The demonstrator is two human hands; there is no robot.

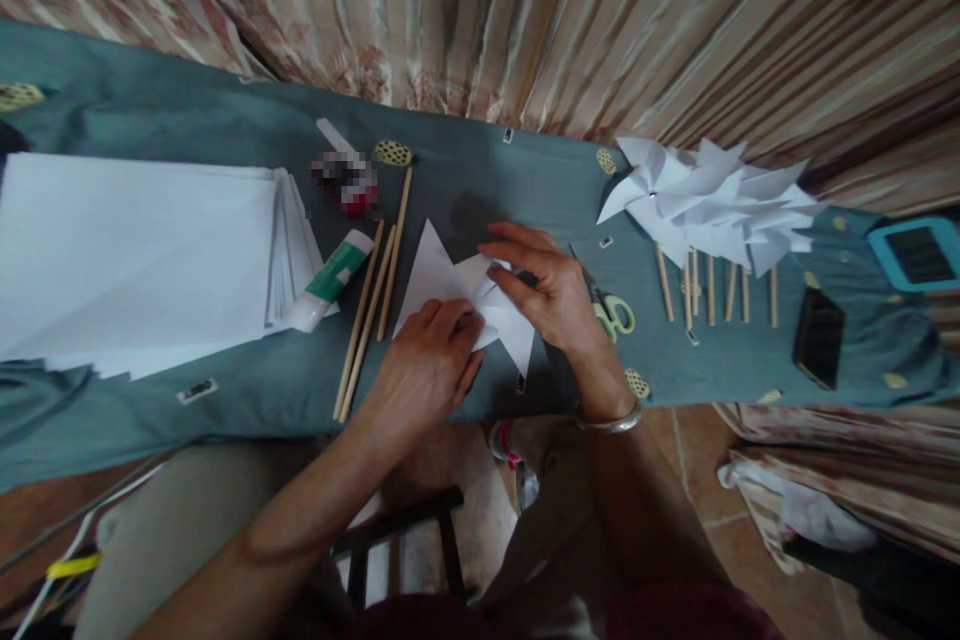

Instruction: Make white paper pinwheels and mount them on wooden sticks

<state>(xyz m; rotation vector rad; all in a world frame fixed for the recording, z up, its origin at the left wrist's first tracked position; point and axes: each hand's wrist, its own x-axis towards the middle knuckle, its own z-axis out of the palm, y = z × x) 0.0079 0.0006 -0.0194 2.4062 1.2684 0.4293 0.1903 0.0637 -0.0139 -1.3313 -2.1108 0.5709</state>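
Observation:
A partly folded white paper pinwheel point(514, 322) lies on the cloth in front of me, one large pointed blade standing up to the left. My left hand point(439, 350) is closed on its lower left part, the fingers bent and pressed on the paper near the middle. From the right, my right hand point(551, 285) grips a folded flap near the centre, thumb and forefinger tips close together and the other fingers stretched out above. Green-handled scissors point(615, 315) lie just right of that hand, partly hidden by it. Left of the paper are several wooden sticks point(367, 325).
A stack of white paper point(142, 250) covers the left side, with a green and white glue stick point(330, 280) against it. Beyond is a blurred red item point(349, 182). Finished pinwheels on sticks point(705, 195), a dark phone point(819, 338) and a blue-framed device point(919, 253) lie right.

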